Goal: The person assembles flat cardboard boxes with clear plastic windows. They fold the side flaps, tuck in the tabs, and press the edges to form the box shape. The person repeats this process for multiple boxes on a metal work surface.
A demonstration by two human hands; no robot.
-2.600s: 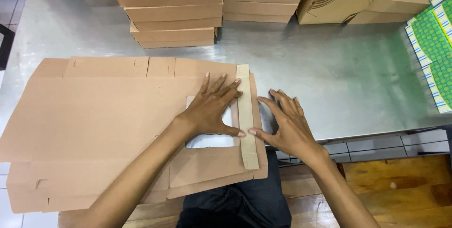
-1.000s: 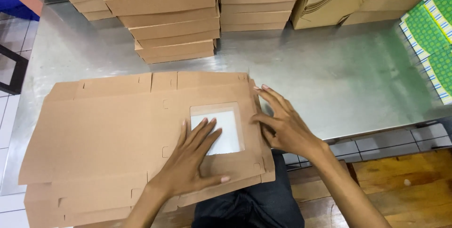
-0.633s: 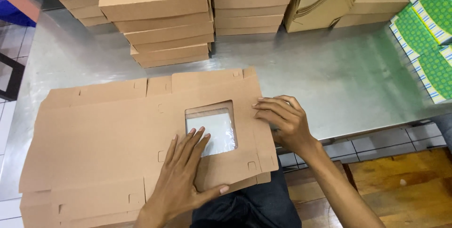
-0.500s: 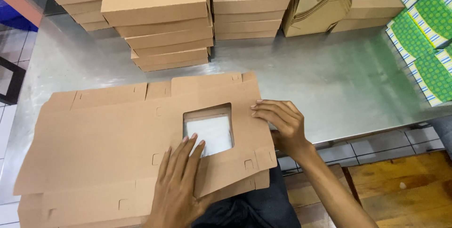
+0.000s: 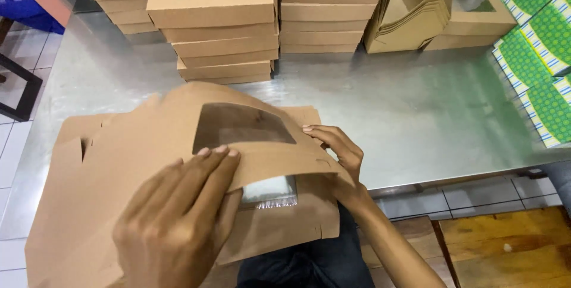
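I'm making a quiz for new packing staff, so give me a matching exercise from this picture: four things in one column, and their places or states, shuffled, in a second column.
Things:
1. Top flat cardboard sheet
2. Assembled window boxes
3. Green patterned packs
4. Right hand

Places or states:
A. Stacked at the far side of the metal table
B. Lifted and curved, held by the left hand
C. Along the table's right edge
D. At the right edge of the lifted sheet, fingers on it

Pairs: 1-B, 2-A, 3-C, 4-D
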